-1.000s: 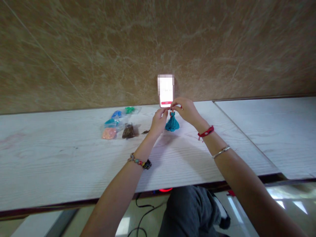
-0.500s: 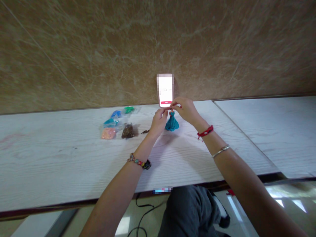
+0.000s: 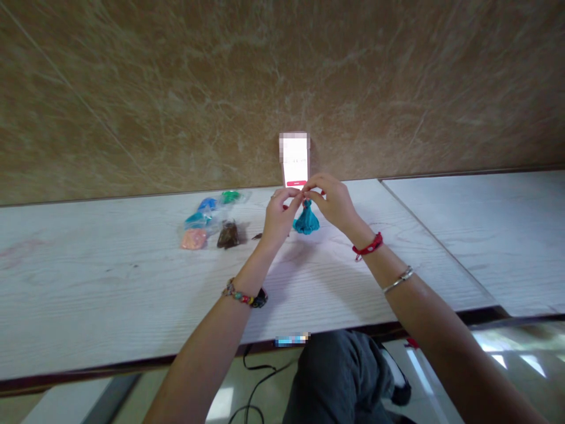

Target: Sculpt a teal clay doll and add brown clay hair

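Fingertips of two hands (image 3: pixel 302 193) pinch together above one blue-green dress figure (image 3: pixel 306 218).

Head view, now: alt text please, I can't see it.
Both hands, left and right, meet fingertip to fingertip above a teal dress figure. Behind stands a lit phone; left lie bags of coloured material, including brown.

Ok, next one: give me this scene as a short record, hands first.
Left hand: fingertips near the right hand's; anything between them too small to tell
Right hand: bent inward, fingertips above the figure
Figure: teal, dress-shaped, upright
Bagged material: green, blue, teal, pink, brown
Phone: leaning on the wall, screen lit
Surface: pale, wood-grained
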Motion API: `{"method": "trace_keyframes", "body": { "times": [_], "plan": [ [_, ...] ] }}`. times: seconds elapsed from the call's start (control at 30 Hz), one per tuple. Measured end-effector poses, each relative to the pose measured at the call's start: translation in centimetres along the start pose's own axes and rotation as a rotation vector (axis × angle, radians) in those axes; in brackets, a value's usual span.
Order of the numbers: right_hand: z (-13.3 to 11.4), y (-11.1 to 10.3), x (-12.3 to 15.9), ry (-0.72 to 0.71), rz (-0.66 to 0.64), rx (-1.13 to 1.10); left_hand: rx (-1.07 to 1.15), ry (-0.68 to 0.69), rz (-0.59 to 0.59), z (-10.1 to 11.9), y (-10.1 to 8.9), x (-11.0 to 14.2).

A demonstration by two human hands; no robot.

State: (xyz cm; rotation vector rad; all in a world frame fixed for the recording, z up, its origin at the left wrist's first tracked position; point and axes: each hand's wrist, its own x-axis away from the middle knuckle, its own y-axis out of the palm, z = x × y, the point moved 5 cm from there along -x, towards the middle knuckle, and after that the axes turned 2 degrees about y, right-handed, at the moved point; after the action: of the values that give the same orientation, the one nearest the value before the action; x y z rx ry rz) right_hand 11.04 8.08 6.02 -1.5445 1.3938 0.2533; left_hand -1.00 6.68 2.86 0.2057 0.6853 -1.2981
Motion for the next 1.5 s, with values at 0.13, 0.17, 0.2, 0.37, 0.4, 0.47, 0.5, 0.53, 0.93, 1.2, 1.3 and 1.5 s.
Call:
{"method": "trace_keyframes", "body": {
  "times": [0.13,0.17,0.2,0.37,0.4,0.47,0.5,0.53,0.93,1.2,1.3,1.5],
  "plan": [
    [-0.1,-0.2,0.6,0.037,0.096,-0.015,0.125,-0.026,-0.019,-0.2,0.2,0.0],
    [-0.2,-0.3,0.7,0.039,0.113,-0.011,0.151,-0.039,-0.018,-0.3,0.2,0.0],
    [-0.3,-0.4,0.8,0.035,0.127,-0.006,0.172,-0.051,-0.014,-0.3,0.2,0.1],
    [-1.0,-0.7,1.3,-0.052,0.146,0.049,0.195,-0.052,-0.026,0.0,0.1,0.2],
    [-1.1,-0.8,1.4,-0.067,0.135,0.068,0.175,-0.041,-0.035,0.2,0.1,0.2],
    [-1.1,-0.8,1.7,-0.083,0.096,0.110,0.112,-0.019,-0.059,0.5,0.2,0.3],
    [-1.0,-0.8,1.8,-0.086,0.073,0.136,0.078,-0.013,-0.069,0.6,0.2,0.4],
    [-0.9,-0.8,1.9,-0.089,0.051,0.168,0.051,-0.011,-0.079,0.6,0.3,0.5],
    [-1.0,0.2,2.4,-0.213,-0.069,0.324,0.144,-0.213,-0.178,-0.1,1.0,1.1],
    [2.0,-4.3,2.6,0.172,0.373,-0.040,-0.718,-0.023,-0.145,-2.3,-3.0,-0.1],
    [3.4,-3.7,3.9,0.219,0.054,-0.126,-0.687,-0.018,-0.402,-4.0,-3.2,-0.3],
    [5.1,-0.7,8.0,0.343,-0.407,-0.275,-0.571,0.005,-0.679,-4.9,-2.0,0.4]
  ]
}}
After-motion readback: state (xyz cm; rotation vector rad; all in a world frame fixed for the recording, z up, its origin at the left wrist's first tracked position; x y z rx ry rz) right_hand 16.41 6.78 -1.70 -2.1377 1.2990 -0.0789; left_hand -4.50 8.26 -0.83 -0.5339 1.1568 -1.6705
